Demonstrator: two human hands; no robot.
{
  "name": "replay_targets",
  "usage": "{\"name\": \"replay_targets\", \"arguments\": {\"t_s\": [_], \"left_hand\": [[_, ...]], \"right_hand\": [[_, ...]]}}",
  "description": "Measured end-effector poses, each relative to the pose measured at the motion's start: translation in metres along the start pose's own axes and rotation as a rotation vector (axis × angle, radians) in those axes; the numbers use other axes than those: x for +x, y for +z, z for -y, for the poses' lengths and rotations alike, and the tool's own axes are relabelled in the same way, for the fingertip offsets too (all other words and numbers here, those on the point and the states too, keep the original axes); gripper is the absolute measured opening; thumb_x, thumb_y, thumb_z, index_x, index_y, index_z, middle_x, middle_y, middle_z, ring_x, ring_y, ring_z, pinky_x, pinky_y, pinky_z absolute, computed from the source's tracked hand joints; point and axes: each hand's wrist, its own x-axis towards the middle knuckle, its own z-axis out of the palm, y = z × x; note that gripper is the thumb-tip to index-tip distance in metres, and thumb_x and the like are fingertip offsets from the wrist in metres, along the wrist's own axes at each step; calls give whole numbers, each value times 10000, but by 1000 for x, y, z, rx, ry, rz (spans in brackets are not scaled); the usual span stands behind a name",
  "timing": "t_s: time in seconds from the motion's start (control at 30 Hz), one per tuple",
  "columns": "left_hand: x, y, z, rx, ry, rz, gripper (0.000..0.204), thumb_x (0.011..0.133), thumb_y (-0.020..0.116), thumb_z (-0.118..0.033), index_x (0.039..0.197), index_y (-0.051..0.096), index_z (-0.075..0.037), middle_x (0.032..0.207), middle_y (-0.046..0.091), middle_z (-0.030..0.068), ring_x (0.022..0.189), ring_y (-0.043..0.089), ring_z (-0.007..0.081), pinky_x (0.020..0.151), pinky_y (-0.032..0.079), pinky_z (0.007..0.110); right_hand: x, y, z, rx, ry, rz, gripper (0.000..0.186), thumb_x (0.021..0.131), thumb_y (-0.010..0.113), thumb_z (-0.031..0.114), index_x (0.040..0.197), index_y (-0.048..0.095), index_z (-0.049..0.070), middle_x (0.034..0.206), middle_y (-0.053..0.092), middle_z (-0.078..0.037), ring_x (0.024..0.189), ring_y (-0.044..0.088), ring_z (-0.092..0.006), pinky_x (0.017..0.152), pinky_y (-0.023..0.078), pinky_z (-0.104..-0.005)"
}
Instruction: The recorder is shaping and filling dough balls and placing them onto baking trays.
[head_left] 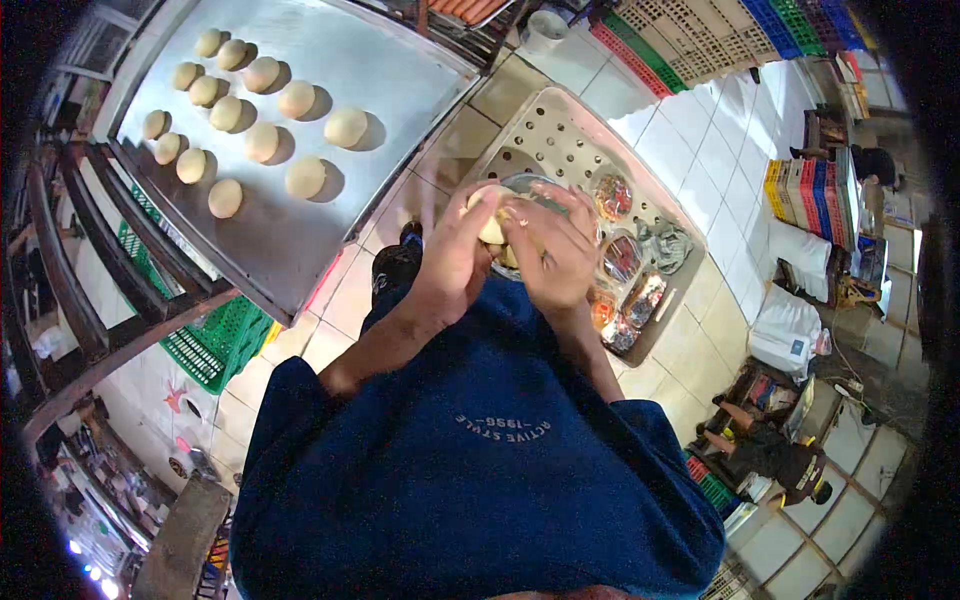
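Observation:
Between my two hands, held up in front of my chest, is a pale piece of dough (pixel 491 226). My left hand (pixel 461 247) curls around its left side with the thumb along it. From the other side, the bent fingers of my right hand (pixel 556 250) press against the same dough; they partly hide it. Behind the hands, the rim of a round bowl (pixel 521 181) shows, its contents mostly covered. Off to the left, several round dough balls (pixel 262 142) sit in rows on a flat metal tray (pixel 390 60), apart from my hands.
A pale perforated crate (pixel 690 225) beyond my right hand holds wrapped packs (pixel 621 256) and a crumpled grey-green cloth (pixel 664 245). Under the tray stands a green plastic basket (pixel 212 345). Stacked coloured crates (pixel 700 45) line the back. Another person (pixel 790 463) is far right.

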Motion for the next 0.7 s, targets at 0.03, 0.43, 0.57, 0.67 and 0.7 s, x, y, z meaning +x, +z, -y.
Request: {"name": "replay_targets", "arguments": {"t_s": [0.03,0.43,0.57,0.67,0.7], "left_hand": [[-3,-1,0,68,26,-16,322,1009,422,-281,1234,460,-55,1138,568,71,993,577,155,825,486,298],[-8,-7,-10,-70,112,81,453,1030,266,-387,1234,449,-26,1132,593,140,1079,577,231,955,460,356],[-14,2,-12,-131,79,-63,494,1027,239,-422,1251,446,-33,1154,585,145,1091,573,233,975,438,355],[-15,0,-12,-207,79,-43,516,1021,261,-445,1267,437,-27,1176,574,143,1101,567,242,1007,418,375],[-15,2,-13,-232,82,-36,531,1016,268,-462,1267,435,-24,1176,574,141,1100,567,247,1002,426,379]], "right_hand": [[0,-2,0,6,-4,3,219,755,730,92,972,714,115,1120,662,-64,1077,581,-248,986,375,-426],[-28,4,1,1020,278,-20,613,979,317,461,1447,327,65,1499,286,-193,1365,316,-353,1129,178,-453],[-23,-1,3,454,58,155,695,973,240,494,1456,247,-6,1406,444,-148,1345,352,-339,1125,149,-450],[-37,0,-6,67,-86,199,651,983,212,448,1426,307,-20,1330,555,-58,1294,419,-320,1101,164,-459],[-50,4,-14,107,-2,109,629,982,219,442,1384,370,-18,1294,576,-71,1264,448,-313,1100,163,-463]]}}
